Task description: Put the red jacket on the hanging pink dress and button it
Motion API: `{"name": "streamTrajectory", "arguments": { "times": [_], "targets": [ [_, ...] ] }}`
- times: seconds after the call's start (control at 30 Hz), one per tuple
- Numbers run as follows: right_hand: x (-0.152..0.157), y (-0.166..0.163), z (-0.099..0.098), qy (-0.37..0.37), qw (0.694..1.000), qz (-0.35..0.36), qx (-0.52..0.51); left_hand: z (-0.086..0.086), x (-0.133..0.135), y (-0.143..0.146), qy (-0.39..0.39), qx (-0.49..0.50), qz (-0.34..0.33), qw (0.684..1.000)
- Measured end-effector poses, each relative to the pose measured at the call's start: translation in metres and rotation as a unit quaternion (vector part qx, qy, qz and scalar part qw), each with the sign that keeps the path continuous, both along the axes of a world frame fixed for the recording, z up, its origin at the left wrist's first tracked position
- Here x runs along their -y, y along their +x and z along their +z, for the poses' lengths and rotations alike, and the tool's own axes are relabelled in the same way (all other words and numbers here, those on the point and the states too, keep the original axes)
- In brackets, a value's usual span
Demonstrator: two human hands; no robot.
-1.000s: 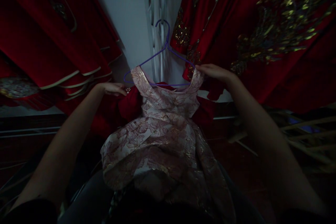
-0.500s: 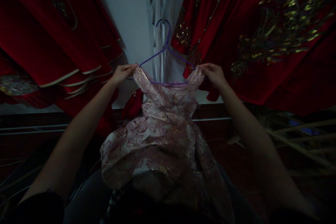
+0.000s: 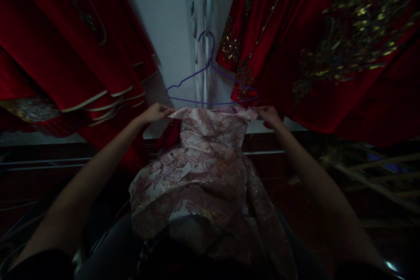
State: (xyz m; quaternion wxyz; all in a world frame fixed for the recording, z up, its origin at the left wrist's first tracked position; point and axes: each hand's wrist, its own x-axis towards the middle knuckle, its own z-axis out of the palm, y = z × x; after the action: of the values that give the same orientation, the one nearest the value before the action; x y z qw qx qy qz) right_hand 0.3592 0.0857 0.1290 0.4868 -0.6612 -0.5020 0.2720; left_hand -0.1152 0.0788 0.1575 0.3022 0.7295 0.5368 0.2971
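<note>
A pale pink brocade dress (image 3: 213, 153) with a shiny floral pattern is stretched between my hands and drapes down over my lap. My left hand (image 3: 156, 113) pinches the dress at its upper left shoulder corner. At the opposite corner my right hand (image 3: 269, 116) pinches the fabric in the same way. Just above the neckline hangs a purple wire hanger (image 3: 211, 63), its hook at a pale upright rail (image 3: 206, 0). The hanger's bar shows whole, apart from the dress straps. The skirt's lower part is lost in shadow.
Red garments with pale trim (image 3: 108, 65) hang to the left. To the right hang red garments with gold sequins (image 3: 357, 30). A pale wall panel (image 3: 154, 17) stands behind. Light slats or rods (image 3: 377, 179) lie low on the right, in dim light.
Both hands have drawn the dress shoulders down off the purple hanger, which now hangs bare. Before, the straps lay over the hanger's ends.
</note>
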Motion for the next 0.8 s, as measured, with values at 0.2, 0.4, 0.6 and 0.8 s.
{"name": "streamTrajectory", "arguments": {
  "times": [0.2, 0.4, 0.6, 0.8],
  "targets": [
    [0.038, -0.03, 0.005, 0.041, 0.964, 0.112, 0.24, 0.022, 0.006, 0.072, 0.111, -0.001, -0.081, 0.99],
    [0.075, -0.081, 0.029, 0.141, 0.916, 0.208, 0.313, 0.008, -0.001, 0.126, 0.303, -0.178, -0.197, 0.915],
    [0.078, -0.079, 0.029, 0.144, 0.939, 0.186, 0.251, -0.028, 0.022, 0.137, 0.349, -0.26, -0.131, 0.891],
    [0.062, -0.031, 0.006, 0.073, 0.965, 0.046, 0.246, -0.02, 0.049, 0.126, 0.361, -0.235, -0.138, 0.892]
  ]
}}
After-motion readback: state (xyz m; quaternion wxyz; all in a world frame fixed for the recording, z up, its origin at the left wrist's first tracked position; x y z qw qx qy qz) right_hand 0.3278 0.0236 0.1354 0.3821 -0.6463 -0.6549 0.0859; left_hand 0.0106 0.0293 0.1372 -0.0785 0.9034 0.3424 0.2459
